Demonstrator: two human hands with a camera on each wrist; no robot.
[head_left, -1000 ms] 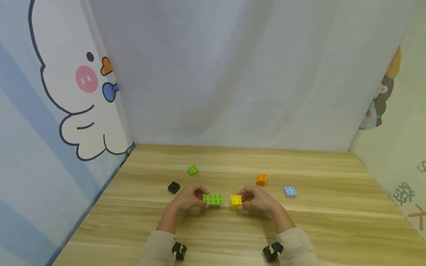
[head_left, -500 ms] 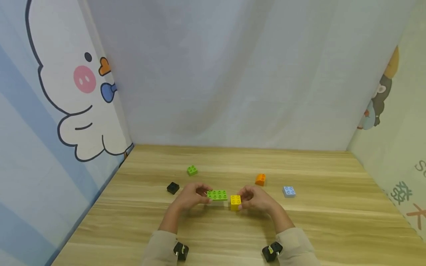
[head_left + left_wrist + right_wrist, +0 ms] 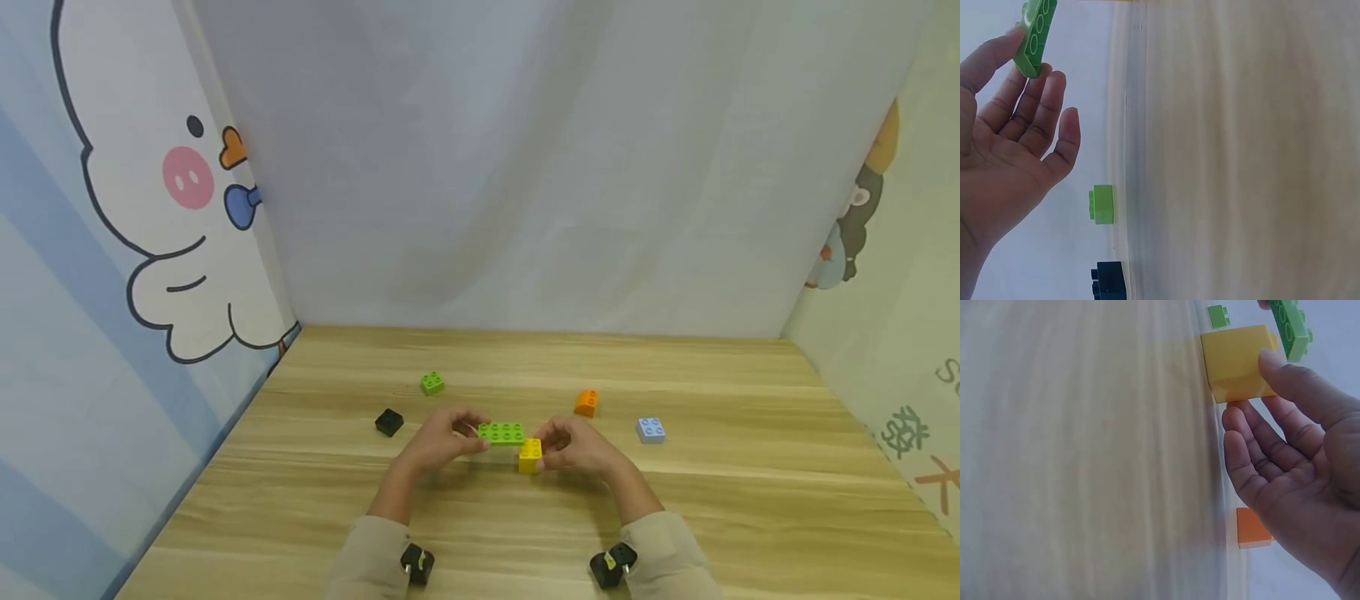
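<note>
head view: the left hand [image 3: 444,437] pinches the long green brick [image 3: 501,434] by its left end. the brick's long axis runs left to right, its free end directed toward the right hand [image 3: 583,448]. the right hand's fingers hold the yellow block [image 3: 530,457] by its right side. the block sits at the brick's free end, slightly toward the person; the outlines meet at one corner. the brick's upper face carries two rows of four studs.

left wrist view: thumb and fingers close on the brick's end, raised off the desk [image 3: 1229,150]; round tubes show in its underside.

right wrist view: the block is smooth-sided and squarish, studs uppermost. the brick's underside is just beside those studs; contact cannot be determined.
</note>
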